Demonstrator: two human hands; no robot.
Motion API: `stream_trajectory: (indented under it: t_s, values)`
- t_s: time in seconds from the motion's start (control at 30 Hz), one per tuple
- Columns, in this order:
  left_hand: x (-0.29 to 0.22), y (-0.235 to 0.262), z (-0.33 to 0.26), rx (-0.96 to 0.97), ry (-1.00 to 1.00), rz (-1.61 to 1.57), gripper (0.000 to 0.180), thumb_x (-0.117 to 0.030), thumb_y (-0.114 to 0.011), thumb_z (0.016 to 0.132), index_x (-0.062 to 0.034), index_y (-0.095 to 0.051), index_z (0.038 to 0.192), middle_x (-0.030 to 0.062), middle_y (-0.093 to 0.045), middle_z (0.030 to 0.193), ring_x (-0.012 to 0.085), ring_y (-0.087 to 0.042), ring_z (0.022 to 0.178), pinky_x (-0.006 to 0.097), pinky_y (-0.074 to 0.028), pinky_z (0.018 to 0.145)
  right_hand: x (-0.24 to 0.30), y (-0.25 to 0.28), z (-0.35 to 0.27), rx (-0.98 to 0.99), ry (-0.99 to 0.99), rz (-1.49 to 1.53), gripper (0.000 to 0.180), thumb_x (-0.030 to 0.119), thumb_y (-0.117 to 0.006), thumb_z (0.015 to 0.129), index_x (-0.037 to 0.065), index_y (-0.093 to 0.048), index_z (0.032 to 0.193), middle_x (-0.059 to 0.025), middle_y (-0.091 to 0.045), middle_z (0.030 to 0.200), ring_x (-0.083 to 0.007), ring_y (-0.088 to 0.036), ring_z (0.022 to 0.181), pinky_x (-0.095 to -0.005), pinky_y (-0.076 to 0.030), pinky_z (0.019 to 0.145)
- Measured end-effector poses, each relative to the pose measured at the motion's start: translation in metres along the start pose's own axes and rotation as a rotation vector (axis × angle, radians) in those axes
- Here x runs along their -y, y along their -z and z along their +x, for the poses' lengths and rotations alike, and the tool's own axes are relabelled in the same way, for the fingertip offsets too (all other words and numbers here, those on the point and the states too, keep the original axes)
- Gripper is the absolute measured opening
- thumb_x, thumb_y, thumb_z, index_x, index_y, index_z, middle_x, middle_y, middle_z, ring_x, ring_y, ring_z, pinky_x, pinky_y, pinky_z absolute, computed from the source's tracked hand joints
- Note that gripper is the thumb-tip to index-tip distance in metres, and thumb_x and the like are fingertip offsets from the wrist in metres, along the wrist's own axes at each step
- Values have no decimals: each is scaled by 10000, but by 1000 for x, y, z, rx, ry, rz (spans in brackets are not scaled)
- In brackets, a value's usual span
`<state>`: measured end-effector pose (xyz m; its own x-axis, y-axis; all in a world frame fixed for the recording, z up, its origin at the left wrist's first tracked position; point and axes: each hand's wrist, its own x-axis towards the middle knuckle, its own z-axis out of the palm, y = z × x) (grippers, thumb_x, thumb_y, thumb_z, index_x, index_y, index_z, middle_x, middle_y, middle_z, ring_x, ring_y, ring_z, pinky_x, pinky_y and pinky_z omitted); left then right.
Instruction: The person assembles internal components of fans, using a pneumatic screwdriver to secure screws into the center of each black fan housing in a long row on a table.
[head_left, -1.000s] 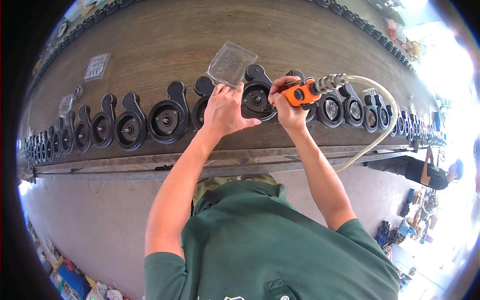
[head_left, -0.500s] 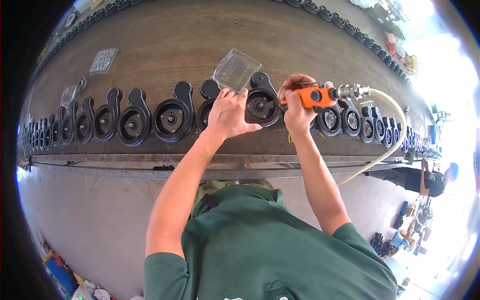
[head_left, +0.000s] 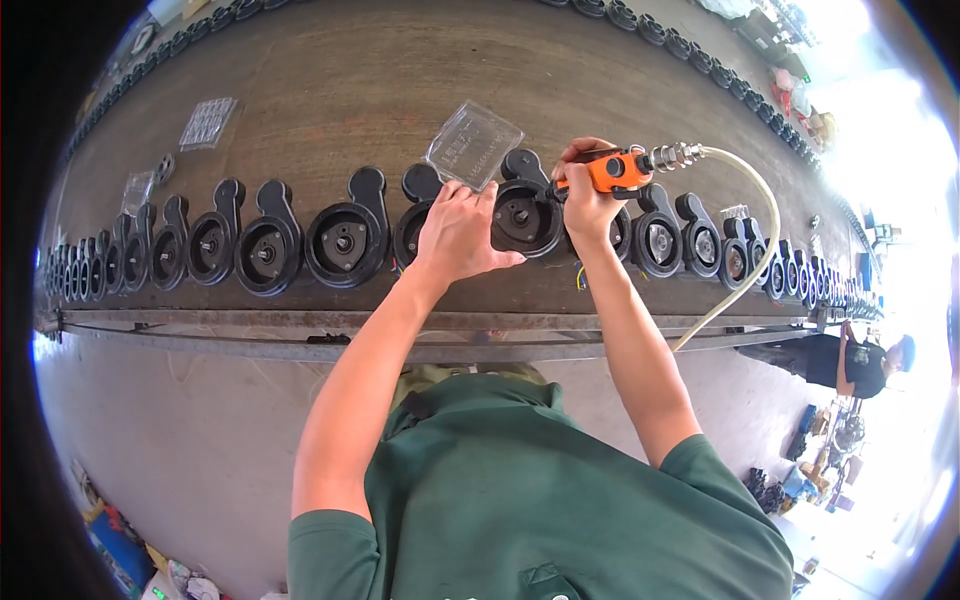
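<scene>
My left hand [head_left: 458, 233] lies with fingers and thumb spread around the left side of a round black housing [head_left: 528, 222]. Its fingertips are by the near edge of a clear plastic tray [head_left: 474, 146], which lies partly behind the housings. My right hand [head_left: 590, 203] is closed round an orange air screwdriver [head_left: 614, 171]. The tool's dark front end points left, at the upper right rim of that same housing; whether it touches is hard to tell. A metal coupling [head_left: 676, 156] joins the tool to a pale air hose [head_left: 768, 215]. Inside the housing, a small shaft stands at the centre.
More black housings [head_left: 346, 243] stand in a long row left and right along the bench [head_left: 330, 110]. Other clear trays [head_left: 207, 122] lie at the left. A second row [head_left: 676, 40] runs along the far edge. A person [head_left: 850, 365] stands at the far right.
My right hand and the screwdriver have shifted slightly up and left, the tool's angle changing a little. The hose has swung left with it. My left hand stays in nearly the same place.
</scene>
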<state>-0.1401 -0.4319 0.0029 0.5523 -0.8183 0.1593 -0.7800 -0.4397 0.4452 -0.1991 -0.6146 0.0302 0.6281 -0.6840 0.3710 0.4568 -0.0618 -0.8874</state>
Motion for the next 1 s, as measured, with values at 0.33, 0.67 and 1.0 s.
stream_trajectory:
  t_s: [0.33, 0.67, 1.0]
  values:
    - [-1, 0, 3, -20, -8, -16, 1092, -601, -871, 614, 101, -564, 1392, 224, -702, 1082, 369, -608, 1153, 412, -415, 1109, 1, 5, 4, -7, -20, -7, 184, -73, -571, 815, -38, -589, 995, -101, -657, 855, -147, -641, 638, -260, -527, 587]
    - [-2, -1, 4, -51, -15, 8, 1070, -587, -889, 592, 123, -591, 1335, 215, -726, 1110, 319, -652, 1120, 386, -393, 1133, -1, 6, 4, -15, -16, -17, 216, -82, -588, 813, -31, -594, 1023, -100, -663, 848, -146, -650, 648, -263, -535, 587]
    - [3, -3, -2, -23, -7, -9, 1118, -615, -878, 613, 109, -549, 1399, 216, -692, 1082, 355, -589, 1153, 411, -395, 1123, 1, -13, 14, 68, -88, -119, 111, -34, -626, 769, -29, -638, 879, -53, -665, 752, -113, -633, 630, -251, -517, 586]
